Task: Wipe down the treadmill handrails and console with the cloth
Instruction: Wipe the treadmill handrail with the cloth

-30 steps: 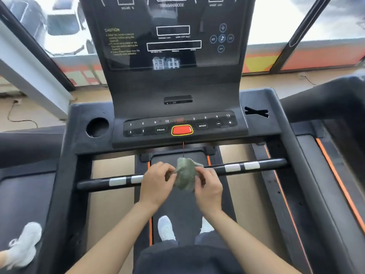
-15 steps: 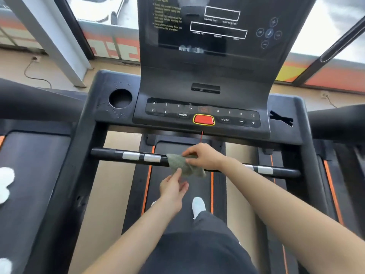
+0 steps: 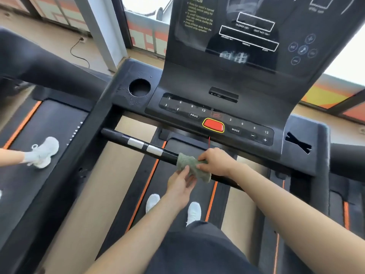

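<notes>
My right hand (image 3: pixel 215 162) curls over the cloth (image 3: pixel 189 165) on the handrail (image 3: pixel 116 135). My left hand (image 3: pixel 180 183) is open, fingers touching the cloth from below. The bare handrail runs away to my left.

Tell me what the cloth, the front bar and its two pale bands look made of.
Cloth: grey-green terry-like fabric, matte, fuzzy nap, soft folds.
Front bar: black, glossy highlights; painted metal or hard plastic, can't tell.
Pale bands: silvery sheen, probably metal.
</notes>
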Tool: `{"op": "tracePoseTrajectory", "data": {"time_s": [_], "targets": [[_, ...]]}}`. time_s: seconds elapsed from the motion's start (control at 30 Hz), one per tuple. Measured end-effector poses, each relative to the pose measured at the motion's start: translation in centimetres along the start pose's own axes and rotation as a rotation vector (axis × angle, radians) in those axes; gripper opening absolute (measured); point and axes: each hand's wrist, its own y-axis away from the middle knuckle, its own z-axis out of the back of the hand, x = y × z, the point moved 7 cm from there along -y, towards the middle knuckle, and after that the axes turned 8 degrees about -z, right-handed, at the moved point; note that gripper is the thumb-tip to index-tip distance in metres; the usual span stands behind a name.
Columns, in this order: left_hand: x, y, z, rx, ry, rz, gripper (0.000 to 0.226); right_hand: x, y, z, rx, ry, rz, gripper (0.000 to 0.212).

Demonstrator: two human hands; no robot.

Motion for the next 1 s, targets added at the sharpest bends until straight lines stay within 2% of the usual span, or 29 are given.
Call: {"op": "tracePoseTrajectory", "data": {"time_s": [0.17, 0.4, 0.53, 0.67, 0.7, 0.77, 0.8, 0.87, 0.93, 1.0], "targets": [[-0.9, -0.5, 0.5, -0.039, 0.098, -0.068, 0.029, 1.9, -1.9, -0.1, 0.081, -0.007, 0.049, 0.022], [-3.8, -1.7, 2.1, -0.094, 0.156, -0.168, 0.032, 5.0, -3.9, -0.2, 0.147, -0.107, 0.049, 0.043], [-6.6, -2.6, 4.0, -0.198, 0.178, -0.264, 0.029, 6.7, -5.3, -0.6, 0.13, -0.161, 0.07, 0.028], [-9.7, -3.8, 6.5, -0.327, 0.184, -0.356, 0.044, 10.5, -6.5, -0.2, 0.056, -0.227, 0.127, 0.006], [-10.5, -4.0, 7.2, -0.356, 0.184, -0.372, 0.047, 11.6, -7.0, -0.1, 0.05, -0.24, 0.133, 0.008], [-12.3, -4.3, 8.4, -0.397, 0.204, -0.411, 0.05, 13.4, -8.1, 0.1, 0.035, -0.255, 0.148, 0.026], [-13.2, -4.3, 9.0, -0.407, 0.224, -0.427, 0.05, 14.3, -8.5, 0.1, 0.036, -0.256, 0.149, 0.023], [-14.6, -4.4, 10.1, -0.414, 0.267, -0.462, 0.045, 16.1, -9.3, 0.2, 0.047, -0.261, 0.164, 0.004], [-15.4, -4.1, 11.2, -0.438, 0.269, -0.481, 0.04, 17.8, -10.3, 0.4, 0.046, -0.272, 0.172, 0.015], [-15.3, -3.9, 12.4, -0.482, 0.206, -0.449, 0.041, 19.2, -11.3, 0.4, 0.045, -0.281, 0.159, 0.016]]}}
